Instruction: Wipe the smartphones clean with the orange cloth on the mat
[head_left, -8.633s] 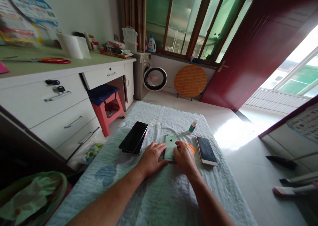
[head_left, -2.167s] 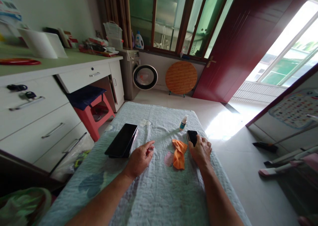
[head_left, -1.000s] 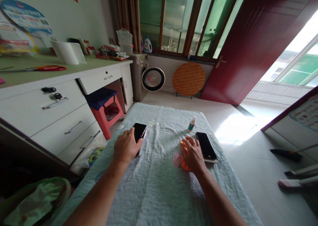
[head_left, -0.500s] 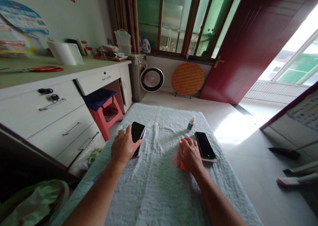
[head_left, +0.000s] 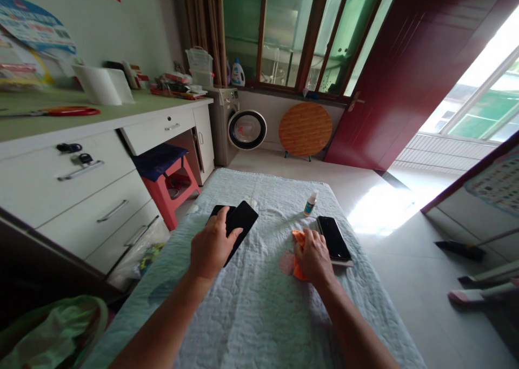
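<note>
My left hand [head_left: 211,247] grips a black phone [head_left: 240,222] and holds it slanted over another dark phone [head_left: 216,212] that lies on the pale quilted cloth [head_left: 259,315]. My right hand [head_left: 313,258] rests curled on an orange cloth [head_left: 299,244], fingers closed over it. Just right of that hand lies a black-screened phone [head_left: 334,238] on top of a second one. A small white dropper bottle [head_left: 310,203] with a blue label stands beyond the orange cloth.
A white drawer unit [head_left: 77,190] runs along the left, with a red stool [head_left: 168,179] tucked under it. Behind are a washing machine [head_left: 237,125], a round wooden tabletop [head_left: 305,130] and a dark red door [head_left: 409,77]. A green bag [head_left: 52,331] sits low left.
My left hand has taken the top black phone off the left pile and swung it rightwards. My right hand stays on the orange cloth beside the right-hand phones.
</note>
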Motion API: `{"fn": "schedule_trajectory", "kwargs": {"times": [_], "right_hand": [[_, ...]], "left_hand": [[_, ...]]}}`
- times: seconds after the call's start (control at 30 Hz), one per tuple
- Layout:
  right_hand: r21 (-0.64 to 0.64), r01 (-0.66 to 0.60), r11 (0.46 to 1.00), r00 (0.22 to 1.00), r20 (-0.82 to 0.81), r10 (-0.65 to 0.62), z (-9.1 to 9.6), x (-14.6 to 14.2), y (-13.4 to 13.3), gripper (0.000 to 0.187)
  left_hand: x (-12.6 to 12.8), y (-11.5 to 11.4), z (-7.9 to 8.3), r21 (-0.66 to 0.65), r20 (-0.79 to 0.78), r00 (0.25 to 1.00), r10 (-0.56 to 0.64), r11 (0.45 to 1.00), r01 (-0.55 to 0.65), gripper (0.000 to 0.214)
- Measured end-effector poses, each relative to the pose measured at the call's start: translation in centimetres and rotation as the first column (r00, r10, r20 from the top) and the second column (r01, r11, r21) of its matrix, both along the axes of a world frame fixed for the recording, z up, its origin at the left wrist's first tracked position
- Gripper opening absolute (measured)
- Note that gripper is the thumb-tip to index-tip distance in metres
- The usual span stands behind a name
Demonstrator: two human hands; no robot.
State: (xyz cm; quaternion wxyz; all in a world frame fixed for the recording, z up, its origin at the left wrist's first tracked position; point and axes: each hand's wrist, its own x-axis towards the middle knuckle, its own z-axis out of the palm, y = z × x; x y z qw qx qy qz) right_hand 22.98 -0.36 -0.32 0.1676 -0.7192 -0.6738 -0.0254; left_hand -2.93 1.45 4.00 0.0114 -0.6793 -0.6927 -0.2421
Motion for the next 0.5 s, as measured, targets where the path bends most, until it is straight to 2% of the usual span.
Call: {"fn": "schedule_trajectory", "kwargs": {"times": [0.1,0.27,0.37,0.5], "right_hand": [[-0.032,-0.007,0.999,1.000,0.025,0.008,0.2,0.0,-0.1,0.012],[-0.004,-0.128,0.992,0.992,-0.004,0.128,0.7,-0.1,-0.1,0.019],[0.031,-0.227,0.973,0.972,-0.049,0.229,1.0,-0.2,-0.1,0.018],[0.049,-0.237,0.970,0.968,-0.076,0.240,1.1,-0.4,-0.2,0.016]], "left_hand": [[1.8,-0.8,-0.7,-0.048,0.112,0.987,-0.118,0.991,0.124,0.054],[4.4,-1.9,-2.4,-0.152,0.193,0.955,-0.225,0.955,0.255,0.054],[5.0,-2.2,-3.2,-0.170,0.203,0.950,-0.238,0.947,0.274,0.050],[4.9,-2.1,-3.8,-0.195,0.167,0.958,-0.235,0.944,0.266,0.046]]}}
